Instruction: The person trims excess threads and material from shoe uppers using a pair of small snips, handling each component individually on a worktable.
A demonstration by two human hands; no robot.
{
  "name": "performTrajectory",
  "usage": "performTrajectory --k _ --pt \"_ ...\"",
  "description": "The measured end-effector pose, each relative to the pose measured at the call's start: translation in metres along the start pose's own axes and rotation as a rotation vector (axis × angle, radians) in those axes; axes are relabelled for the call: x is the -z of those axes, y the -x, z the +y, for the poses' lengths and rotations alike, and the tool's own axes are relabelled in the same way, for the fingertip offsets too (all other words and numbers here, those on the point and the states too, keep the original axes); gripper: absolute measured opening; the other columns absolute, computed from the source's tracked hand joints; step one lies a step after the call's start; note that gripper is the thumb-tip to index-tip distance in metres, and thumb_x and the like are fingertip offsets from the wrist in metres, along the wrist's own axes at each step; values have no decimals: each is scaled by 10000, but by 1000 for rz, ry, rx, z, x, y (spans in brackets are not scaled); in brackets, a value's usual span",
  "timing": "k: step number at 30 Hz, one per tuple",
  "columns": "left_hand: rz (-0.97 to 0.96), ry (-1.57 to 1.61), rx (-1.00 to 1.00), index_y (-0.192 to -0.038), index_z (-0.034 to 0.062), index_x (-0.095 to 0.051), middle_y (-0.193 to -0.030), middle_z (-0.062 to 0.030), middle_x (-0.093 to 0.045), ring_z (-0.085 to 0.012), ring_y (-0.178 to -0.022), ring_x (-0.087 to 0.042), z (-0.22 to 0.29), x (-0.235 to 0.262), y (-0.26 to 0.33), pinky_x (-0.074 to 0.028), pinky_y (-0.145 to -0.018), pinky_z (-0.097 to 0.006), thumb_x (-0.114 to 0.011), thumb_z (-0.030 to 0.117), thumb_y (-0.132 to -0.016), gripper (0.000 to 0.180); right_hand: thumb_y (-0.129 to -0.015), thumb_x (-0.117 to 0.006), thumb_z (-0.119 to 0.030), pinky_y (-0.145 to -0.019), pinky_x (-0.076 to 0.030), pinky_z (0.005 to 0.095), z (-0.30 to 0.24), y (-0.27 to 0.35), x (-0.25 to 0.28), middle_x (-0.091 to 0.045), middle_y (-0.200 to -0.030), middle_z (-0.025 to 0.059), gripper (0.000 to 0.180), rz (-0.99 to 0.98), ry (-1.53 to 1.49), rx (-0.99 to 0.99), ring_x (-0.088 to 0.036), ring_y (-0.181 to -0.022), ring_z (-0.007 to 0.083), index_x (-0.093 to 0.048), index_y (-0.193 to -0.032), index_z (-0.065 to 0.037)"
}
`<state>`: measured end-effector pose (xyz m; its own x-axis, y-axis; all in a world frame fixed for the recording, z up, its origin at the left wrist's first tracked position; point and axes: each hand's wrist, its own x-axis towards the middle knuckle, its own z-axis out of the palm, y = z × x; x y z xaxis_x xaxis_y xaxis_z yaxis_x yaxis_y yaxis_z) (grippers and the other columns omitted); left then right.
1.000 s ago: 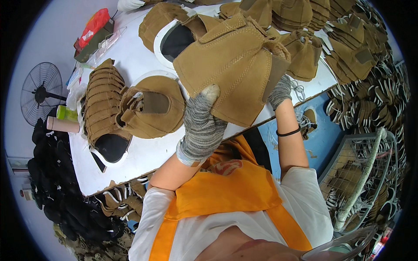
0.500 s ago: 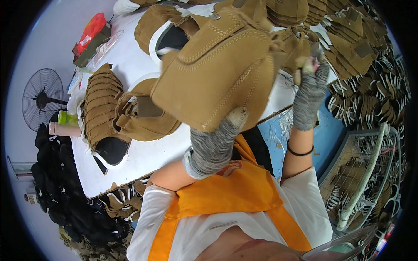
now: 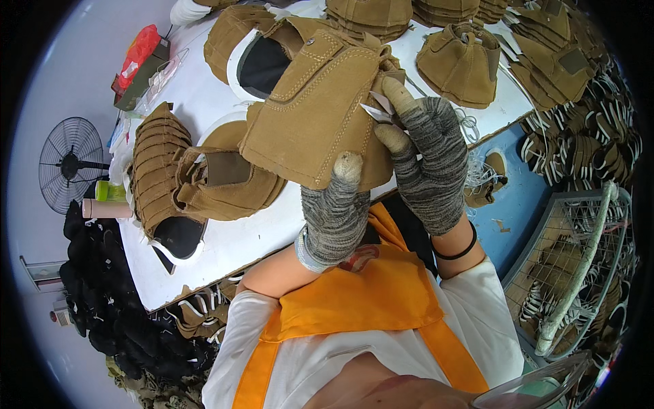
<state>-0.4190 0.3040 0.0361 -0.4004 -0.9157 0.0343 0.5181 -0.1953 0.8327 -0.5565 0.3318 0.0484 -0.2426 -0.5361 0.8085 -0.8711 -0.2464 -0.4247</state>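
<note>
A brown suede shoe upper (image 3: 310,112) with pale stitching and a small rivet is held up over the table. My left hand (image 3: 334,215), in a grey knit glove with worn fingertip covers, grips its lower edge, thumb in front and fingers hidden behind. At the upper's right side is my right hand (image 3: 426,157), gloved alike. Its fingers are closed around small thread snips (image 3: 374,112), whose pale pointed blades lie apart against the suede. The handles are hidden in the palm.
On the white table (image 3: 238,238) stand a row of nested uppers (image 3: 158,153), another upper (image 3: 231,180) and more stacks (image 3: 371,17) at the back. A wire trolley (image 3: 565,273) with shoe parts is at right, a fan (image 3: 70,163) at left. Cut threads (image 3: 470,126) hang off the table edge.
My right hand has come left and in to the upper, bringing the snips against its side. The upper has turned and been lowered slightly, still in my left hand.
</note>
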Motion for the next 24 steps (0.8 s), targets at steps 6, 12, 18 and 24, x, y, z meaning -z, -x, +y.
performTrajectory --k 6,12,18,24 --pt "-46 -174 -7 -1294 2 -368 -1228 -134 -473 -233 -1142 -505 -2 7 -1 -450 -987 -348 -667 412 -838 682 -801 -671 -158 -597 -470 320 -3 0 3 -530 -783 63 422 -10 -44 -20 -538 -665 210 -593 -1209 -86" --pt "-42 -82 33 -1316 -3 -351 -1243 -144 -464 -242 -1151 -502 -1 6 0 -441 -999 -363 -675 442 -818 742 -797 -681 -168 -598 -472 315 -6 -1 4 -534 -799 61 434 -11 -49 -41 -543 -672 203 -588 -1215 -94" --pt "-146 68 10 -1369 1 -281 -1315 -162 -420 -285 -1198 -477 4 -2 -4 -416 -1033 -407 -703 469 -770 869 -808 -684 -206 -622 -491 313 -3 1 -6 -562 -835 65 432 18 -166 -19 -578 -715 209 -575 -1213 -102" --pt "-204 176 44 -1391 -4 -239 -1346 -179 -399 -314 -1229 -453 11 -7 -7 -393 -1057 -423 -718 486 -742 944 -808 -682 -245 -643 -504 314 -4 -4 -4 -581 -849 69 432 -11 -152 25 -592 -738 215 -576 -1203 -104"
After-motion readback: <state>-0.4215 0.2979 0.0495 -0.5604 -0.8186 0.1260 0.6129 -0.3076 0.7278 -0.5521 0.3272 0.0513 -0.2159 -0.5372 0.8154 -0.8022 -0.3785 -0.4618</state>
